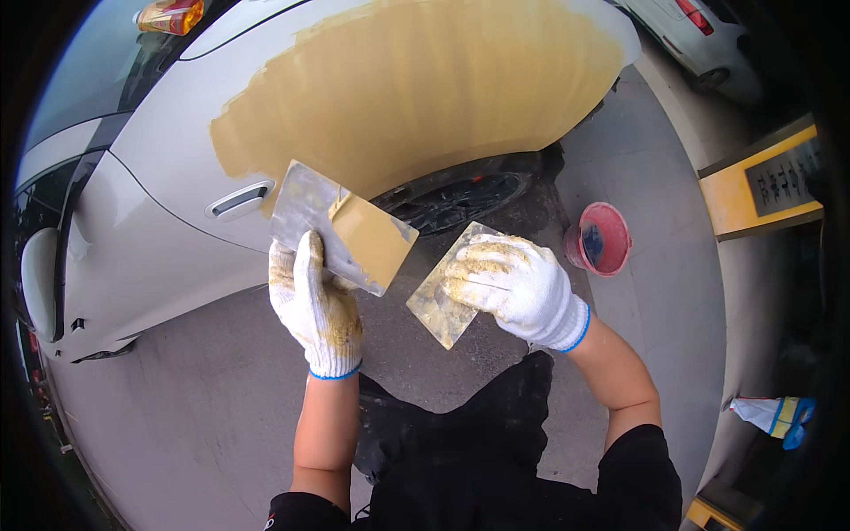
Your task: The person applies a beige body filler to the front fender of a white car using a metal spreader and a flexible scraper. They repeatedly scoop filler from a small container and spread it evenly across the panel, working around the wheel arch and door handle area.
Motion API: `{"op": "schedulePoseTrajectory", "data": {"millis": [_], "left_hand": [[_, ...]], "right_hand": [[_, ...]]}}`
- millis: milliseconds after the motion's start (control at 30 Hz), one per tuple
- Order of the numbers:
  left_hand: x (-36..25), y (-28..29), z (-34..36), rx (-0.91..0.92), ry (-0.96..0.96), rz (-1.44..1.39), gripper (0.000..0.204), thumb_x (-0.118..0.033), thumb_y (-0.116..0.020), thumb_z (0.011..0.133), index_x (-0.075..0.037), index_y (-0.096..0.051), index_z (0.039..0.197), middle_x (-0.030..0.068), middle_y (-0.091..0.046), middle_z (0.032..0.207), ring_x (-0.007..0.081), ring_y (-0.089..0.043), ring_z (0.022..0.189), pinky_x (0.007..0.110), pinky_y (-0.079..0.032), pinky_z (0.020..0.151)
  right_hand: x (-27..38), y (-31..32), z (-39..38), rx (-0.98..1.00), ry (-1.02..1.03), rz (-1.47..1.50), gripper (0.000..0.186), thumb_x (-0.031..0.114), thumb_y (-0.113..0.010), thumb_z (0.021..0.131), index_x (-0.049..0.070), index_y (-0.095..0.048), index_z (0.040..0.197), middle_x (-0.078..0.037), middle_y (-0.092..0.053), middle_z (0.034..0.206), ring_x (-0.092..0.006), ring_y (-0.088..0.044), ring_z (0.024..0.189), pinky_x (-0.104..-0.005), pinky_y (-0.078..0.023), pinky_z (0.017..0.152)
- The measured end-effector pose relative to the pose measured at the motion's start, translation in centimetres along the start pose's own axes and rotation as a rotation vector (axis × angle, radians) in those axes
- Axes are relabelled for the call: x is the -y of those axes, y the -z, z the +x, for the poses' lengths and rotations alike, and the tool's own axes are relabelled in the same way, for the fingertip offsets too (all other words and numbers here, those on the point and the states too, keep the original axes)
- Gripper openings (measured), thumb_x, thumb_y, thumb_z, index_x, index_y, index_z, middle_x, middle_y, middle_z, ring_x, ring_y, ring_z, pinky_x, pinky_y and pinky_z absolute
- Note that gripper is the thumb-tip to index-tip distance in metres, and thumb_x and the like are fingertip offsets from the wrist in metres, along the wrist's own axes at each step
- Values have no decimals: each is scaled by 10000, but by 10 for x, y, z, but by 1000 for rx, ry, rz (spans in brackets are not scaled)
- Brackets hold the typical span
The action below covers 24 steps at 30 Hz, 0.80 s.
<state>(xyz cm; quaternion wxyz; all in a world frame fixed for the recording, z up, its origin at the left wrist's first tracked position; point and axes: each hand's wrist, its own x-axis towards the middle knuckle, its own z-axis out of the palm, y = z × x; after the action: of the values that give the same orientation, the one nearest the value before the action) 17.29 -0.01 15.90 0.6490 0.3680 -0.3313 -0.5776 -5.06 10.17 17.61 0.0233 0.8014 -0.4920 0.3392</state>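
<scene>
My left hand point(314, 319), in a stained white knit glove, holds a flat metal spreader point(301, 208) bearing tan putty on its right half. My right hand point(509, 288), gloved the same way, grips a second, smeared spreader point(441, 310) to the right of it, with a gap between the two. Behind them stands a white car point(164, 190) with a broad patch of tan filler point(416, 84) on its bodywork. The door handle point(237, 202) is just left of the first spreader, and a dark wheel point(460, 195) shows below the patch.
A red bucket point(615, 239) stands right of the wheel. A yellow sign board point(726, 195) is at the right, above a white and blue bag point(753, 411). An orange bottle point(168, 16) rests on the car at top left. Another white car point(726, 44) is at top right.
</scene>
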Motion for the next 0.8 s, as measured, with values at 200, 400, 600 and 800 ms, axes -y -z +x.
{"op": "schedulePoseTrajectory", "data": {"millis": [200, 400, 600, 800], "left_hand": [[-12, 75, -6, 5, 71, 54, 347, -88, -631, 1039, 18, -593, 1368, 115, -707, 1223, 184, -706, 1063, 321, -578, 905], [9, 121, -31, -49, 253, 82, 267, -49, -643, 1025, 25, -614, 1281, 113, -720, 1182, 183, -719, 1031, 335, -587, 919], [19, 121, -27, -15, 339, 124, 265, -50, -669, 1008, 19, -637, 1261, 102, -732, 1170, 172, -715, 1013, 327, -578, 931], [26, 120, -20, -35, 348, 105, 254, -43, -677, 1001, 10, -642, 1247, 96, -733, 1163, 167, -711, 1013, 324, -571, 939]], "right_hand": [[-103, 5, 68, -342, -173, -293, 381, -99, -703, 843, 55, -761, 1187, -134, -787, 1066, -327, -757, 956, -401, -595, 849], [-151, 1, 152, -450, 47, -464, 308, -50, -663, 849, 106, -808, 1072, -117, -784, 1027, -347, -736, 991, -409, -595, 890], [-162, -10, 190, -405, -11, -457, 260, 111, -605, 906, 182, -812, 1049, -74, -767, 1003, -336, -706, 956, -446, -575, 839], [-160, -11, 202, -336, -63, -462, 276, 115, -603, 911, 165, -821, 1073, -101, -768, 983, -348, -713, 924, -462, -577, 816]]}}
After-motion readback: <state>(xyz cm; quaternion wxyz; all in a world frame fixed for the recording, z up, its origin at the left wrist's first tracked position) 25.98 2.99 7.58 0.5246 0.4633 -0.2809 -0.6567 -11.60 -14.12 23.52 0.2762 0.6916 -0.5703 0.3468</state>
